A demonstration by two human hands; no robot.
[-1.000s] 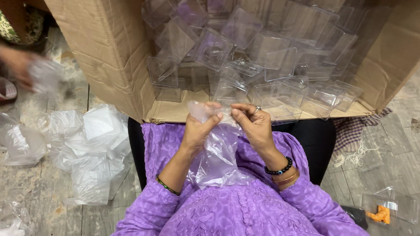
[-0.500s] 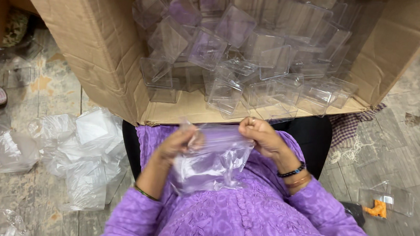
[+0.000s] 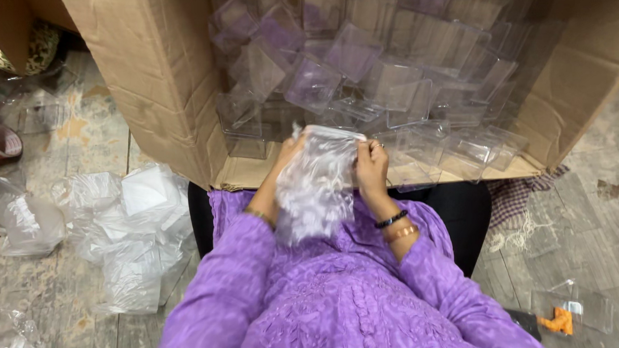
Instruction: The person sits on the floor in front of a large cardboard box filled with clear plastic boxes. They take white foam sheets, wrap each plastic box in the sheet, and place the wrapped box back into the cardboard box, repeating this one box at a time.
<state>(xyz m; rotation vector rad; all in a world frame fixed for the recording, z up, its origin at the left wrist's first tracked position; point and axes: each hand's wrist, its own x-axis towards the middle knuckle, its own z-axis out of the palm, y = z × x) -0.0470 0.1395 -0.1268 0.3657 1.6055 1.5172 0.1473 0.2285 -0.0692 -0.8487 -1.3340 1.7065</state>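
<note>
Clear plastic bag (image 3: 317, 187) hangs between both hands at the picture's centre, over the lap of the person's purple tunic (image 3: 329, 305) and just in front of the cardboard box (image 3: 152, 83) lying on its side at twelve o'clock. Going from the left: at nine o'clock a heap of loose bags (image 3: 128, 237) lies on the worn floor (image 3: 603, 203), well apart from the hands. The left hand (image 3: 284, 161) pinches the bag's upper left edge, fingers pressed together on the film; much of it is hidden behind the plastic, so the exact grip is hard to read. The right hand (image 3: 372, 168) pinches the upper right edge, thumb and fingers closed on the film. Beyond them the box holds a jumble of clear plastic cases (image 3: 361, 74), and at four o'clock a small case with something orange (image 3: 563, 317) sits on the floor.

The bag's long axis runs roughly twelve to six, its held edge towards the box and its crumpled body trailing down towards the person. I judge that the thin film could slip from either pinch or tear if the hands pull apart too hard, and the crinkled sides may cling together.
</note>
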